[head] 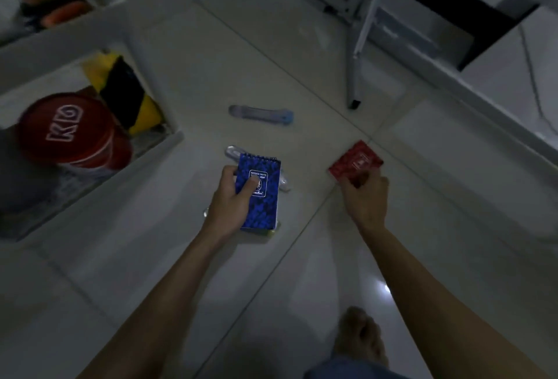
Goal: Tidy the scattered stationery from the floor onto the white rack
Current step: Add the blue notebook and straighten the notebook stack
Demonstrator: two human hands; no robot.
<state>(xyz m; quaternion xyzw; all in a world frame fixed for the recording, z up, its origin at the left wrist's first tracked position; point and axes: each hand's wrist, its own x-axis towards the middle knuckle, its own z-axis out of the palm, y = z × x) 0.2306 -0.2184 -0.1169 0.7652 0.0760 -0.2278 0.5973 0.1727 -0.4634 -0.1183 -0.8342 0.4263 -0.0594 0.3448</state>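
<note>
My left hand [229, 200] grips a blue spiral notepad [259, 194], thumb across its cover, held just above the tiled floor. A yellow-edged item peeks out under the notepad's lower edge. My right hand [365, 197] pinches the near corner of a red notepad [356, 161] at the floor. A light blue utility knife [261, 115] lies on the floor beyond the blue notepad. A clear, whitish item [234, 152] lies partly hidden behind the blue notepad. The white rack [120, 31] stands at the left.
The rack's lower shelf holds a red-lidded tub [69, 131] and a yellow and black object [126, 92]. Orange and black items [57, 7] sit on a higher shelf. A white metal leg [356, 70] stands at the upper right. My bare foot [359, 336] is at the bottom.
</note>
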